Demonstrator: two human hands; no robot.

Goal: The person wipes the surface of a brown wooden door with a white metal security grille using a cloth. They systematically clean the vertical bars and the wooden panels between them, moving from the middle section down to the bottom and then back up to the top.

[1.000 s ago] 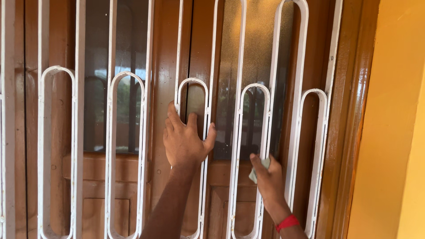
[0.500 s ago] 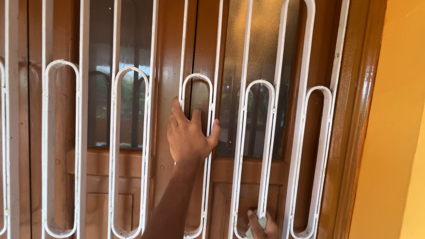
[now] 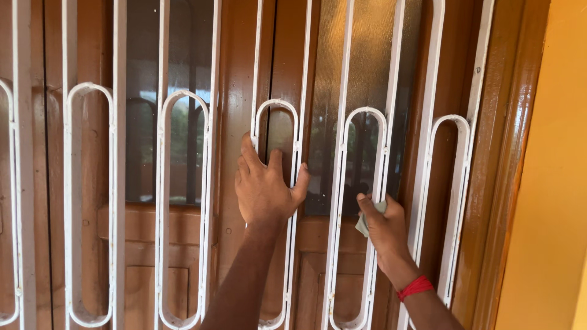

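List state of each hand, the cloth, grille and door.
left hand: flat on white grille, fingers spread round a bar
right hand: closed on cloth, pressed to a grille bar
cloth: bunched, mostly hidden
door: shut behind grille
glass pane: dusty

You have no packages, labels, signs or screens in front of you here; nothing of that kind shows.

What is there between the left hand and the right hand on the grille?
In the head view, one white upright bar of the grille and a strip of dark glass separate the left hand from the right hand.
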